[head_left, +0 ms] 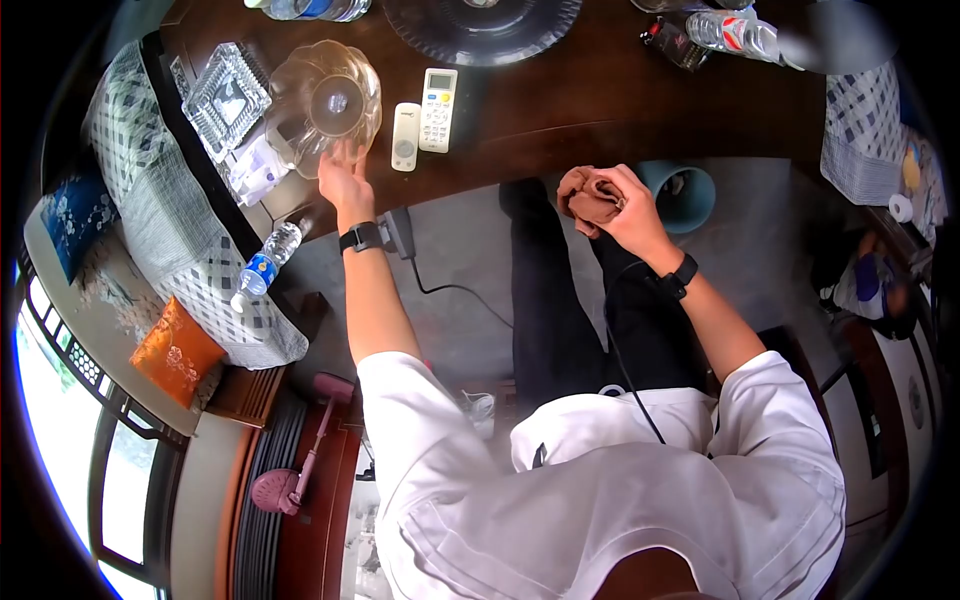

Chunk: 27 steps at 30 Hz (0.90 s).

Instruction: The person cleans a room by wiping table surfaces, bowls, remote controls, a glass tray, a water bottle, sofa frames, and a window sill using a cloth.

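A clear, amber-tinted glass bowl with a wavy rim (287,105) is at the table's left part. My left hand (345,180) grips its near edge, with the fingers partly seen through the glass. In my right hand (632,215) is a crumpled brown cloth (590,198), held in front of the table's near edge. Just right of the bowl lie a small white remote (405,137) and a larger white remote with buttons (438,110). A square cut-glass ashtray (227,102) sits to the bowl's left.
On the dark table (560,110) stand a large glass plate (480,30) and, at the right, a lying bottle (735,36). A blue-green bin (688,205) is beyond my right hand. Another bottle (268,262) is at the left. A person (872,280) is at the far right.
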Each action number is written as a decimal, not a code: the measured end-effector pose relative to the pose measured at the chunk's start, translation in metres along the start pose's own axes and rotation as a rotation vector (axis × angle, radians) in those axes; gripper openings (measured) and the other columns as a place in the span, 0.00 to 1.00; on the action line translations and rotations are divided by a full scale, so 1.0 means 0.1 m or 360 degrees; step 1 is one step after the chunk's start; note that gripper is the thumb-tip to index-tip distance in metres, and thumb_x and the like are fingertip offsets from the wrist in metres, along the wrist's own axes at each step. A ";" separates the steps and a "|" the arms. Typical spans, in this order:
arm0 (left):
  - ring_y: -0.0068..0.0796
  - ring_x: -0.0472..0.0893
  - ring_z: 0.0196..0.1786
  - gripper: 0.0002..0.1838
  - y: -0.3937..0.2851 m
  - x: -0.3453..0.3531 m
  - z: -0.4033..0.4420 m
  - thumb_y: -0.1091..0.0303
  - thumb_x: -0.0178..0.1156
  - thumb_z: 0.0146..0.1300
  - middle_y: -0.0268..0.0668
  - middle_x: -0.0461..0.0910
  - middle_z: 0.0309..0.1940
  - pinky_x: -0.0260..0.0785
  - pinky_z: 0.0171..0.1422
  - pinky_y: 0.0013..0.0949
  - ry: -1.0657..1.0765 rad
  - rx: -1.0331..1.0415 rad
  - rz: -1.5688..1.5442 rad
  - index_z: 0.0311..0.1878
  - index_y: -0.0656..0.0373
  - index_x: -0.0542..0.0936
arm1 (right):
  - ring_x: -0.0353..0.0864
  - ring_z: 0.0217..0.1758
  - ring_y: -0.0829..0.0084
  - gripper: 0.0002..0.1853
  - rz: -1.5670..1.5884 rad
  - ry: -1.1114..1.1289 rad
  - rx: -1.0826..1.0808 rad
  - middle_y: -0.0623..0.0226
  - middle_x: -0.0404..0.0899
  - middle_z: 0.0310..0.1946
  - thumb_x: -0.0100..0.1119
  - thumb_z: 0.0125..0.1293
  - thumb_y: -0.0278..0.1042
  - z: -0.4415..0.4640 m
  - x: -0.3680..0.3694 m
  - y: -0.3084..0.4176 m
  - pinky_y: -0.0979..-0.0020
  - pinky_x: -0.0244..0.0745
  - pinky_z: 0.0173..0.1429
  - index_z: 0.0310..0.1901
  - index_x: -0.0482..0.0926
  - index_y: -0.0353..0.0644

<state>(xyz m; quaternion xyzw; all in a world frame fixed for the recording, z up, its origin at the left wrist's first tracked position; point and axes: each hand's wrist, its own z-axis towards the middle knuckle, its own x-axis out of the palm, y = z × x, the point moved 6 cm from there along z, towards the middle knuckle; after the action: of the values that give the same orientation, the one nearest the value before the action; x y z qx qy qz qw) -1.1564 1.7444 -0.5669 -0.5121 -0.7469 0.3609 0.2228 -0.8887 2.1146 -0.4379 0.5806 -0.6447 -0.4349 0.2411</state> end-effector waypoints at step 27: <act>0.48 0.82 0.57 0.17 1.19 2.49 -1.09 0.63 0.56 0.76 0.52 0.80 0.56 0.77 0.69 0.46 0.0616 -0.0558 -0.0433 0.56 0.70 0.74 | 0.83 0.48 0.61 0.24 0.0057 -0.0350 0.0016 0.61 0.79 0.46 0.72 0.54 0.21 -0.10 -0.79 -0.52 0.68 0.78 0.54 0.55 0.80 0.38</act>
<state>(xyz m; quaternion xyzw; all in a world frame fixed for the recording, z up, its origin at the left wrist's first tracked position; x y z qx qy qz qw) -1.1017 2.0348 -0.5978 -0.4974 -0.8031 0.0889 0.3156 -0.8358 2.1906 -0.4615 0.5190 -0.6797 -0.4884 0.1735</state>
